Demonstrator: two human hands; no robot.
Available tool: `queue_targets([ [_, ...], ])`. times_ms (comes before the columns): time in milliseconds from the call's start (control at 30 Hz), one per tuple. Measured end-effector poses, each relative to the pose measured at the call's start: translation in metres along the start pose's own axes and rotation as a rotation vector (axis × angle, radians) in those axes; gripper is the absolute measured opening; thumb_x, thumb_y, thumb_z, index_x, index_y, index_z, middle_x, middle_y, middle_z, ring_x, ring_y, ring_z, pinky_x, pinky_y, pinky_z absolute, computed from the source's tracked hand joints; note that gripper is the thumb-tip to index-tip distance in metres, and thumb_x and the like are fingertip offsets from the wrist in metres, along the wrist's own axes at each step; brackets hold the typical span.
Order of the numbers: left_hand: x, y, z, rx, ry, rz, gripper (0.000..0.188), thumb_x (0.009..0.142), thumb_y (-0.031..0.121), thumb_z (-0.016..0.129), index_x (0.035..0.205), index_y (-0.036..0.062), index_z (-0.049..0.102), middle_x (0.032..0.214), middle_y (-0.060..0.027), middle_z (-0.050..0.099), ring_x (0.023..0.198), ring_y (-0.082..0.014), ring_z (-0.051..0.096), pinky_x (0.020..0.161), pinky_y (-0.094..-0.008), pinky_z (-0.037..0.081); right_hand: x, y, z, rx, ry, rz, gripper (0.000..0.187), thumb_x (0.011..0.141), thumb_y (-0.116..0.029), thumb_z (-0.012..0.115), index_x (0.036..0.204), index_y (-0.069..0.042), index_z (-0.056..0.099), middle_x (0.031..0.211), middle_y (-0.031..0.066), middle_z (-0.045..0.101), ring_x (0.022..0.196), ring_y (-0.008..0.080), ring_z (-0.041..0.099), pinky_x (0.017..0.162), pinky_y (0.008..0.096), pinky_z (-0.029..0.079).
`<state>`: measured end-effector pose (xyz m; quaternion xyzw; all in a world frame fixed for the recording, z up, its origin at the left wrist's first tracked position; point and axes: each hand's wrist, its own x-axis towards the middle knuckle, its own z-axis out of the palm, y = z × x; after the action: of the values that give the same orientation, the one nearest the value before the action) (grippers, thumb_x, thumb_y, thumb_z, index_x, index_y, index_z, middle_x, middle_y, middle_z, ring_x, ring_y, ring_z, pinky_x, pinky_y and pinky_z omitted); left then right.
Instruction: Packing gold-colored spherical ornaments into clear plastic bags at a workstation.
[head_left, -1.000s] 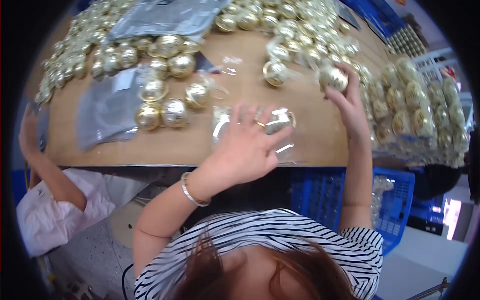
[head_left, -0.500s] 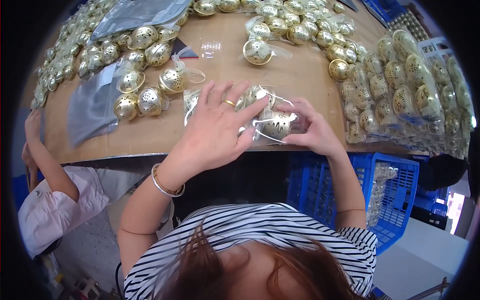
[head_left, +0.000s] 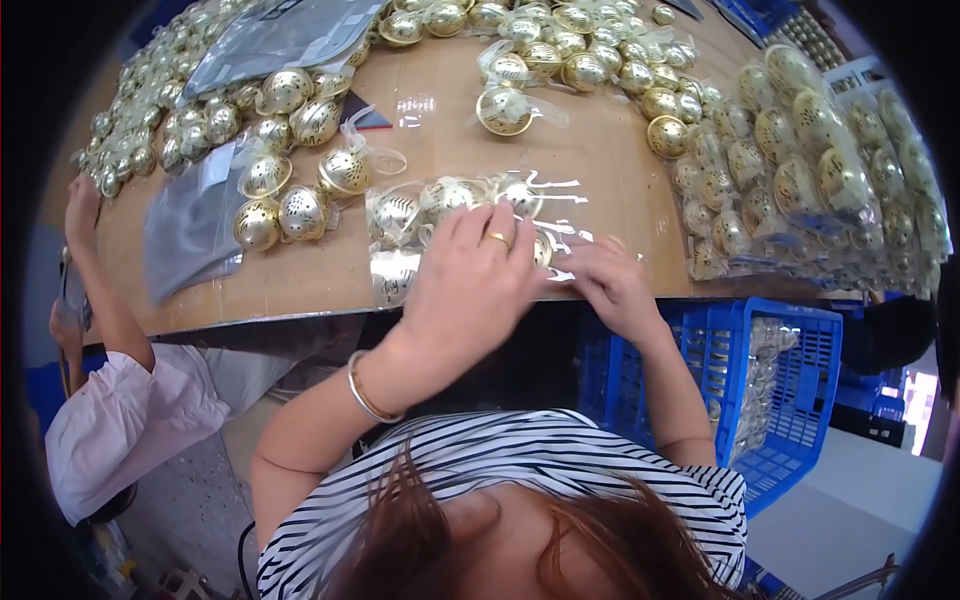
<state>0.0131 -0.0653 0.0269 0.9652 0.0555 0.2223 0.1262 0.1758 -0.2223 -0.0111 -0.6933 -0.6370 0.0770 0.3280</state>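
Note:
A clear plastic bag (head_left: 393, 264) lies near the table's front edge with several gold ball ornaments (head_left: 452, 197) inside. These have cut-out patterns and pale ribbons. My left hand (head_left: 475, 268), wearing a ring, rests on top of the bag, its fingers stretched over the ornaments and hiding some of them. At the bag's right end, my right hand (head_left: 612, 288) has thumb and fingers pinched on the shiny loose plastic edge. Just left of the bag sit loose gold ball ornaments (head_left: 303, 212) with sheer ribbons.
More ornaments (head_left: 585, 70) cover the far table. Filled bags (head_left: 800, 170) are stacked at the right. Flat empty bags (head_left: 195, 220) lie at the left. A blue crate (head_left: 800, 400) with packed bags stands below right. Another person's hand (head_left: 82, 210) is at the left edge.
My left hand has moved right and nearer, uncovering more ornaments in the bag. My right hand has come down slightly and closed on the bag's end. The other person's hands shifted.

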Motion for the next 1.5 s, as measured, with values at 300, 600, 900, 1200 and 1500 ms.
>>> queue_targets([
  [300,0.03,-0.016,-0.054,-0.138,0.167,-0.024,0.058,0.06,0.026,0.078,0.11,0.0123,0.054,0.083,-0.0045,0.06,0.066,-0.0224,0.062,0.054,-0.0367,0.047,0.03,-0.041,-0.036,0.209,0.301,0.013,0.014,0.08,0.001,0.066,0.094,0.0,0.063,0.092,0.008,0.062,0.091,0.0187,0.059,0.081,0.0292,0.046],
  [600,0.03,-0.045,-0.064,-0.963,0.128,-0.193,0.07,0.061,0.015,0.083,0.121,0.0029,0.049,0.101,-0.0131,0.064,0.092,-0.0171,0.064,0.081,-0.03,0.052,0.065,-0.095,-0.064,0.343,0.236,-0.098,0.031,0.084,-0.008,0.067,0.113,-0.004,0.056,0.084,0.0023,0.053,0.075,0.011,0.046,0.07,0.0249,0.039],
  [900,0.022,-0.064,-0.055,-1.27,0.114,-0.291,0.068,0.068,0.007,0.077,0.126,0.004,0.042,0.109,-0.0114,0.056,0.096,-0.0154,0.059,0.081,-0.0277,0.053,0.082,-0.069,-0.057,-0.351,0.893,-0.413,0.021,0.077,0.003,0.068,0.098,0.003,0.066,0.095,0.0145,0.068,0.076,0.0239,0.065,0.063,0.0315,0.05],
  [1200,0.014,-0.065,-0.05,-1.344,0.178,-0.31,0.067,0.071,0.004,0.073,0.129,0.0046,0.038,0.108,-0.0107,0.053,0.094,-0.0142,0.058,0.077,-0.0263,0.053,0.093,-0.093,-0.044,-0.449,0.727,-0.406,0.036,0.067,-0.011,0.081,0.099,-0.005,0.066,0.092,0.0073,0.06,0.086,0.0252,0.058,0.078,0.0352,0.047],
  [1500,0.002,-0.08,-0.037,-1.409,0.228,-0.242,0.068,0.07,0.006,0.075,0.127,0.0065,0.039,0.117,-0.0115,0.046,0.104,-0.0168,0.053,0.084,-0.0292,0.05,0.051,-0.06,-0.06,-0.381,0.239,0.437,0.014,0.086,-0.007,0.061,0.095,0.001,0.068,0.109,0.0133,0.065,0.107,0.0198,0.06,0.09,0.0315,0.047],
])
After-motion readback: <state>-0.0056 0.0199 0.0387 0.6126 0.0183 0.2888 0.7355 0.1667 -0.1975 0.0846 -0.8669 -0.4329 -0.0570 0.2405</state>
